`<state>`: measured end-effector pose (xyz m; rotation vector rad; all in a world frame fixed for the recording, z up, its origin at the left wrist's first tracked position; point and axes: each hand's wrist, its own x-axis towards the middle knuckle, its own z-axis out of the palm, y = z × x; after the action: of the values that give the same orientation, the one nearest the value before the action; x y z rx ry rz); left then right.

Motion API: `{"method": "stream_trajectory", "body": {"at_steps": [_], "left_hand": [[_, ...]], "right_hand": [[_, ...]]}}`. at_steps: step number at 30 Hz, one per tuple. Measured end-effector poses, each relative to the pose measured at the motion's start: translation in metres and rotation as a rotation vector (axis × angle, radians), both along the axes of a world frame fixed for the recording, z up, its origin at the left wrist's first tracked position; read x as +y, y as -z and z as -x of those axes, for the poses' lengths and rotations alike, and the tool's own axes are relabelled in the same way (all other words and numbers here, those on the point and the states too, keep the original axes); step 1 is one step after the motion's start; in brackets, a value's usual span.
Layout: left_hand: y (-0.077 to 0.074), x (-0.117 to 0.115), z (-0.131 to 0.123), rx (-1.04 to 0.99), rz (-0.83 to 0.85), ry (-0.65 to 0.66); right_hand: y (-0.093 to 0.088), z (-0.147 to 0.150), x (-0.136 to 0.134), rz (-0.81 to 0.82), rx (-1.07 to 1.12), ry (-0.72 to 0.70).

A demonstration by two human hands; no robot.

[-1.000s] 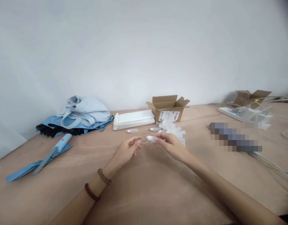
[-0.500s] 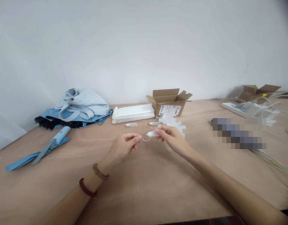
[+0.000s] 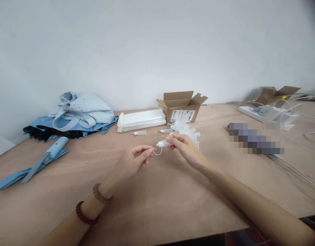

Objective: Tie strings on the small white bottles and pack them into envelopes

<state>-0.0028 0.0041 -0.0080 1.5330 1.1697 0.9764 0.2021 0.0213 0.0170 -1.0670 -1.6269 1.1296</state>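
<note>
My right hand (image 3: 181, 143) pinches a small white plastic dropper bottle (image 3: 162, 143) lying sideways, its narrow tip toward the left. A thin pale string (image 3: 158, 153) hangs in a loop from the bottle's tip end across to my left hand (image 3: 140, 155), whose thumb and forefinger are closed on the string's end. Behind the hands, one similar bottle (image 3: 140, 132) lies alone on the table, and another bottle (image 3: 166, 131) lies by a heap of translucent bottles (image 3: 185, 129), partly hidden by my right hand.
A stack of white flat packets (image 3: 142, 121) and an open cardboard box (image 3: 181, 111) stand near the wall. A blue umbrella (image 3: 55, 147) and a pale cloth bag (image 3: 83, 112) lie at left. A power strip (image 3: 257, 114) with cables and another box (image 3: 277, 95) are at right.
The view has shifted slightly, so everything on the table appears a little further left and higher. Both hands keep the same hold on bottle and string.
</note>
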Motion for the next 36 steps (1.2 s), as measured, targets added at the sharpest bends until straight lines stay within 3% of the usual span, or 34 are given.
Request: {"method": "stream_trajectory", "body": {"at_steps": [16, 25, 36], "left_hand": [[0.0025, -0.0005, 0.0009, -0.057, -0.009, 0.007], [-0.0051, -0.0049, -0.001, -0.048, 0.011, -0.001], [0.0004, -0.0026, 0.0011, -0.09, 0.012, 0.003]], "right_hand": [[0.004, 0.0003, 0.0007, -0.012, 0.01, -0.024], [-0.0002, 0.0034, -0.0027, -0.019, -0.037, -0.008], [0.0028, 0.0015, -0.0033, -0.037, -0.035, -0.018]]}}
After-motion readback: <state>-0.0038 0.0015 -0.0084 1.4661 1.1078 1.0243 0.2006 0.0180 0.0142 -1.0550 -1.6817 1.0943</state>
